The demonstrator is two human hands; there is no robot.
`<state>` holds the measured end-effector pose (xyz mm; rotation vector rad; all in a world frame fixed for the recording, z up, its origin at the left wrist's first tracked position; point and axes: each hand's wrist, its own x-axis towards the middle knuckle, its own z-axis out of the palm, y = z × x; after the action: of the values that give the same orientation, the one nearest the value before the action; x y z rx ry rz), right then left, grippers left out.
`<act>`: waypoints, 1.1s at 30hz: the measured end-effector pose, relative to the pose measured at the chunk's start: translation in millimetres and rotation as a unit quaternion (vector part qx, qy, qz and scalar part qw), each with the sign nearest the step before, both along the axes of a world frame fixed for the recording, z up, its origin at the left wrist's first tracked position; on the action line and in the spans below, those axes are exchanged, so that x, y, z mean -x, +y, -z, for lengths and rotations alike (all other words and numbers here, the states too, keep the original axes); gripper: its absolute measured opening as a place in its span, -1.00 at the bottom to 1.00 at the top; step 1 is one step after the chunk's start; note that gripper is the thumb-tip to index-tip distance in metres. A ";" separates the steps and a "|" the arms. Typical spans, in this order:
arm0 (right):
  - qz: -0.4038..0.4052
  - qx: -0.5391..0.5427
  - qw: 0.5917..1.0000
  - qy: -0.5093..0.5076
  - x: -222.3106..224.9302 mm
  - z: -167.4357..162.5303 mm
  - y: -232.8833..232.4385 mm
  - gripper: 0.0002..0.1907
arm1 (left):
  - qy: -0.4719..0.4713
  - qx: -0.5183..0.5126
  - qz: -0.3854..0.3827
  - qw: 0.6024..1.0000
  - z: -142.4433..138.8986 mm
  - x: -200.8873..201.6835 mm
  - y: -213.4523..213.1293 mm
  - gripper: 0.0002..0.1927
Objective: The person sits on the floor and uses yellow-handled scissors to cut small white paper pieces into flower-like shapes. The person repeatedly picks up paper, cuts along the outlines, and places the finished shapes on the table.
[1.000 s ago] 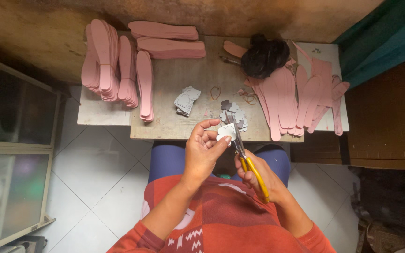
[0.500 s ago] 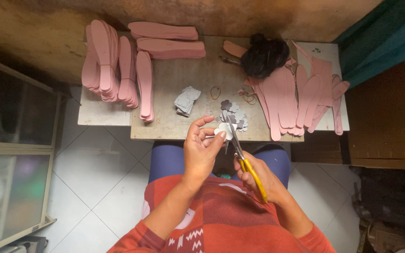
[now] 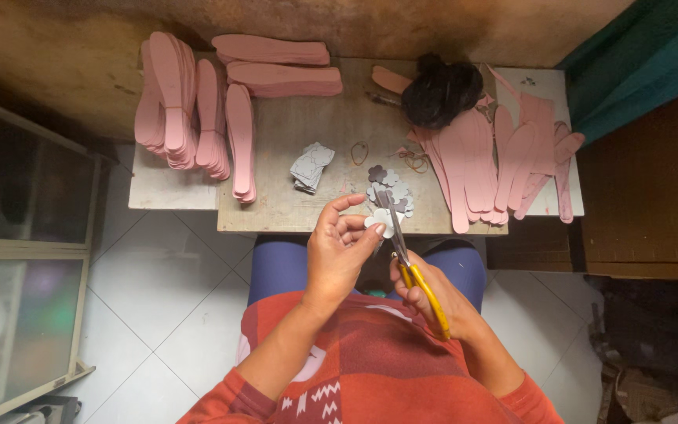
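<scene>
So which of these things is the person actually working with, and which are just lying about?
In use:
left hand pinching a small white cutout
right hand holding yellow-handled scissors
pile of cut flower shapes just beyond

Lying about:
pink sole stacks
loose pink soles
black bundle
grey pieces
rubber bands

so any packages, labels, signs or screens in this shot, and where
None show: no package, label, sign or screen.
What is there: stacks of pink sole-shaped cutouts on the left of the wooden table, more pink cutouts on the right.
A black bundle at the back.
Left hand pinches a small pale flower-shaped piece; right hand works yellow-handled scissors on it.
</scene>
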<state>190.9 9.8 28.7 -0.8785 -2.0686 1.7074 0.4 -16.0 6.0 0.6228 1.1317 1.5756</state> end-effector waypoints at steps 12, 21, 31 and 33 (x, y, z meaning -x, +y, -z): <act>0.013 0.062 0.998 -0.029 -2.8 0.8 -0.5 -0.04 | -0.005 0.001 0.015 1.000 0.3 10.3 0.9 -0.42; -0.026 0.002 1.000 -0.002 -4.8 2.2 2.7 -0.08 | 0.048 0.033 0.045 0.997 -7.2 11.7 -1.2 -0.44; -0.021 0.025 0.999 -0.034 -10.6 4.6 5.1 -0.12 | 0.036 0.039 0.058 0.997 -11.3 25.9 0.7 -0.32; -0.020 0.013 0.999 -0.047 -11.4 6.2 5.9 -0.13 | 0.035 0.045 0.062 0.996 -10.3 28.5 1.2 -0.32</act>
<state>202.3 15.7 22.5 -0.9472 -2.1427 1.7493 -28.1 -14.8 16.3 0.6790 1.1867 1.3993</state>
